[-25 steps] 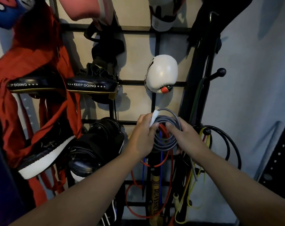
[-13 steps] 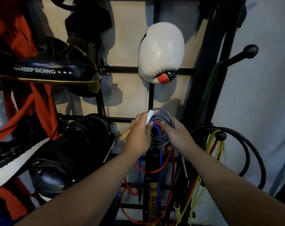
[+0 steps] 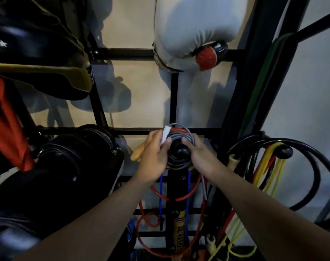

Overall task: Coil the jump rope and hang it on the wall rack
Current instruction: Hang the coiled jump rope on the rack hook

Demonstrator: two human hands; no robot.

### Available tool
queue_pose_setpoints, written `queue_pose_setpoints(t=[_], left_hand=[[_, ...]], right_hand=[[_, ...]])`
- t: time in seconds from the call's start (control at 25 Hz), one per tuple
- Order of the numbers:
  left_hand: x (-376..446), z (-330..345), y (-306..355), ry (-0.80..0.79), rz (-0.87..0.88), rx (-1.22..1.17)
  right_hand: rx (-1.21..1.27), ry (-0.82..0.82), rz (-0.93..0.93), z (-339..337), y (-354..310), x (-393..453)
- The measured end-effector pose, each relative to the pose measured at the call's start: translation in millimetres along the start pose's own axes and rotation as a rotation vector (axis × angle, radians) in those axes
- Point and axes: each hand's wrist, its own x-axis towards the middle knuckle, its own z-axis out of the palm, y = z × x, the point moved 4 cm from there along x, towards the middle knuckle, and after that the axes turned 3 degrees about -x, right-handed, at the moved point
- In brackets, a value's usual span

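The grey jump rope (image 3: pixel 179 136) is wound into a small coil with a white handle end showing at its upper left. My left hand (image 3: pixel 154 155) grips the coil's left side and the white handle. My right hand (image 3: pixel 202 157) pinches its right side. The coil sits around a black ball-tipped peg (image 3: pixel 179 152) of the black wall rack (image 3: pixel 134 53), the knob poking through the middle of the loops. A grey tail hangs down below my right hand.
A white boxing glove (image 3: pixel 190 32) hangs above. Black pads and red cloth (image 3: pixel 7 119) crowd the left. Red and blue ropes (image 3: pixel 160 196) hang below the peg. At right another peg (image 3: pixel 285 152) carries black, yellow and red ropes. A yellow handle (image 3: pixel 137 154) sticks out beside my left hand.
The view has closed in on the rack. Both hands have carried the coil forward onto the ball-tipped peg, whose knob now shows through the loops.
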Motion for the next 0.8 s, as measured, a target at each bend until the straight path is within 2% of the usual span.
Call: queue_pose_setpoints(t=[0.16,0.4,0.52,0.68,0.8], left_hand=[[9,7,-14,0.020,-0.075,-0.115],[14,15,-24,-0.013,-0.178,-0.257],[16,13,-27,-0.058,-0.177,-0.187],[16,1,-22,-0.125,-0.141,-0.001],[19,-6,-10,-0.164,-0.114,-0.001]], right_hand=[[0.041,-0.023,0.007,3,9,14],[0.279,-0.041,0.150,10,17,27],[0.330,-0.057,0.182,6,21,29],[0.235,-0.066,0.146,-7,19,26],[0.235,-0.074,0.135,-22,6,18]])
